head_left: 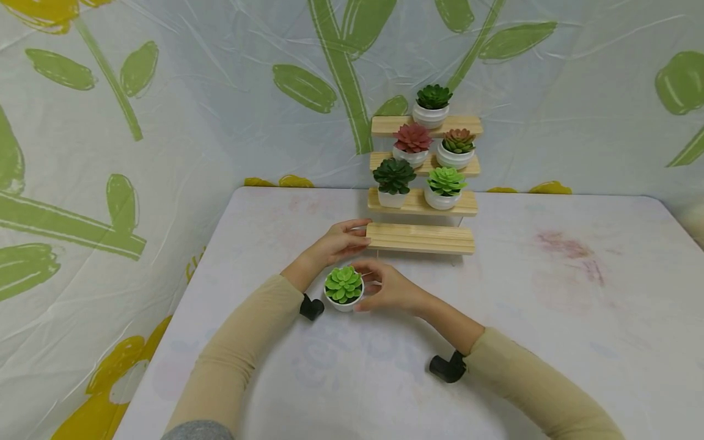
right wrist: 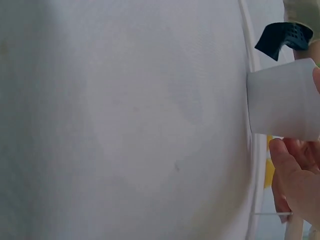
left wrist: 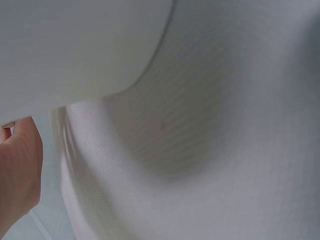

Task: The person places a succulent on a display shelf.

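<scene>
A bright green artificial succulent in a white pot (head_left: 343,287) is low over the table, in front of the stand. My right hand (head_left: 392,288) holds this pot from its right side, thumb at the near side and forefinger at the far side. In the right wrist view the smooth white pot (right wrist: 280,102) tapers to its base, with fingertips at its wall. My left hand (head_left: 342,241) grips the left end of the lowest wooden shelf (head_left: 420,238) of a tiered plant stand. Part of that hand (left wrist: 20,175) shows at the left wrist view's edge.
Higher shelves carry a dark green succulent (head_left: 393,176), a light green one (head_left: 447,181), a red one (head_left: 412,139), a reddish-green one (head_left: 459,142) and a green one (head_left: 434,98) on top. A leaf-patterned cloth (head_left: 220,91) hangs behind the white table (head_left: 550,318).
</scene>
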Demonstrator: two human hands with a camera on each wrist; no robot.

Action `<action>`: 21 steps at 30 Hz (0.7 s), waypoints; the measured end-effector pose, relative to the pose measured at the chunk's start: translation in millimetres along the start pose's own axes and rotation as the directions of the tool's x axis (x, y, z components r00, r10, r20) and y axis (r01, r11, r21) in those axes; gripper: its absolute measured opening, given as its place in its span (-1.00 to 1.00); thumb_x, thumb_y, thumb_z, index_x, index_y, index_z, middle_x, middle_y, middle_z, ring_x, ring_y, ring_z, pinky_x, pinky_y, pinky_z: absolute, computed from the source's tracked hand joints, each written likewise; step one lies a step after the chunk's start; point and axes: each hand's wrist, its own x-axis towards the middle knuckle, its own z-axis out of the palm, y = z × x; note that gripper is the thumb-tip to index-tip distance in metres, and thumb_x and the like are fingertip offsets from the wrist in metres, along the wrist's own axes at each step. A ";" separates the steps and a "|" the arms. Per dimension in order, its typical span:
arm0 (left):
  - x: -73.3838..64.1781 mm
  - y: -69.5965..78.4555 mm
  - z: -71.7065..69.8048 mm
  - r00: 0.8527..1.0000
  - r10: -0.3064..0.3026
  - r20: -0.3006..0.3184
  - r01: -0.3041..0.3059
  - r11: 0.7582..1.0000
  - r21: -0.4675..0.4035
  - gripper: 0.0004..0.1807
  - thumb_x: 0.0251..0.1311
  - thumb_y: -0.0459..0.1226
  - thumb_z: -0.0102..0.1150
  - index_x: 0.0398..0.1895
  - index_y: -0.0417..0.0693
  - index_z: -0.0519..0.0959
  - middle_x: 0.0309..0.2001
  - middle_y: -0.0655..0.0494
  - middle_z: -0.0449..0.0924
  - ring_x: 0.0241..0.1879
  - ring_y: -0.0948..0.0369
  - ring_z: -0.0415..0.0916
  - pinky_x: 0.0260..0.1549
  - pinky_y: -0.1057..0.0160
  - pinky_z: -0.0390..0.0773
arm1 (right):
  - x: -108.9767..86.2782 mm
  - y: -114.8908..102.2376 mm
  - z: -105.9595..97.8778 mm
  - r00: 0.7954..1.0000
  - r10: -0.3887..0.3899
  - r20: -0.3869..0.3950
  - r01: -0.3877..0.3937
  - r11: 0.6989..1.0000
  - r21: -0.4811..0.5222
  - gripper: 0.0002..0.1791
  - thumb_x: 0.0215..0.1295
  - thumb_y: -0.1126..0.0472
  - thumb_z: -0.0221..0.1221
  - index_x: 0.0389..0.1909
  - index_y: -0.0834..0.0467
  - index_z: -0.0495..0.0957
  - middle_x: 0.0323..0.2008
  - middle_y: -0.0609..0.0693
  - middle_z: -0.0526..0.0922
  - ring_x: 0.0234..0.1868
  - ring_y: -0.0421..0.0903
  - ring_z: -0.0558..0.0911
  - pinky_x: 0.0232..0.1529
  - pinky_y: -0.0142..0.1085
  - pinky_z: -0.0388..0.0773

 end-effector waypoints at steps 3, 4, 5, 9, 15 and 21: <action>1.6 -1.3 -1.3 1.000 0.001 0.003 -0.001 1.000 -0.007 -0.39 0.19 -0.59 0.02 0.34 -0.16 0.28 0.26 -0.21 0.24 -0.29 0.24 0.49 -0.34 0.42 0.55 | 2.5 1.7 3.4 1.000 -0.013 0.004 0.013 1.000 -0.004 -0.17 -0.10 0.40 0.41 0.25 0.34 0.25 0.12 0.18 0.39 0.06 0.07 0.41 0.06 -0.11 0.44; 1.8 -1.5 -1.5 1.000 0.001 0.002 -0.001 1.000 -0.008 -0.39 0.19 -0.59 0.02 0.34 -0.16 0.28 0.25 -0.21 0.24 -0.29 0.24 0.49 -0.34 0.42 0.54 | 3.3 2.3 4.5 1.000 -0.019 0.006 0.019 1.000 0.000 -0.17 -0.10 0.40 0.41 0.25 0.34 0.26 0.11 0.17 0.40 0.06 0.06 0.42 0.05 -0.13 0.45; 1.8 -1.5 -1.6 1.000 0.002 0.002 -0.002 1.000 -0.008 -0.39 0.19 -0.59 0.02 0.34 -0.16 0.28 0.26 -0.21 0.24 -0.28 0.24 0.48 -0.34 0.42 0.54 | 3.9 2.7 5.7 1.000 -0.023 0.008 0.023 1.000 0.002 -0.17 -0.11 0.40 0.41 0.25 0.33 0.26 0.10 0.16 0.41 0.05 0.04 0.43 0.05 -0.15 0.46; 0.1 -0.9 -0.5 1.000 -0.002 -0.008 0.002 1.000 0.000 -0.39 0.20 -0.59 0.02 0.34 -0.16 0.28 0.26 -0.20 0.24 -0.26 0.24 0.47 -0.34 0.43 0.54 | 6.4 5.6 9.8 0.999 -0.038 0.021 0.038 0.999 0.025 -0.17 -0.12 0.41 0.42 0.24 0.31 0.26 0.09 0.12 0.43 0.06 -0.02 0.44 0.04 -0.24 0.47; -1.3 -0.1 0.8 1.000 -0.007 -0.013 0.007 1.000 -0.001 -0.40 0.20 -0.58 0.02 0.33 -0.15 0.28 0.26 -0.20 0.24 -0.28 0.25 0.46 -0.36 0.43 0.53 | 7.1 6.9 11.4 0.999 -0.038 0.022 0.038 0.999 0.018 -0.18 -0.13 0.40 0.43 0.22 0.27 0.27 0.06 0.09 0.44 0.03 -0.04 0.45 0.03 -0.23 0.48; -0.9 0.5 1.1 1.000 -0.003 -0.007 0.003 1.000 -0.003 -0.39 0.19 -0.59 0.02 0.34 -0.16 0.28 0.25 -0.21 0.24 -0.29 0.26 0.47 -0.36 0.43 0.53 | 4.1 2.2 8.1 1.000 -0.009 0.008 0.009 1.000 -0.009 -0.19 -0.12 0.37 0.44 0.21 0.24 0.29 0.05 0.07 0.46 0.04 -0.03 0.45 0.05 -0.21 0.46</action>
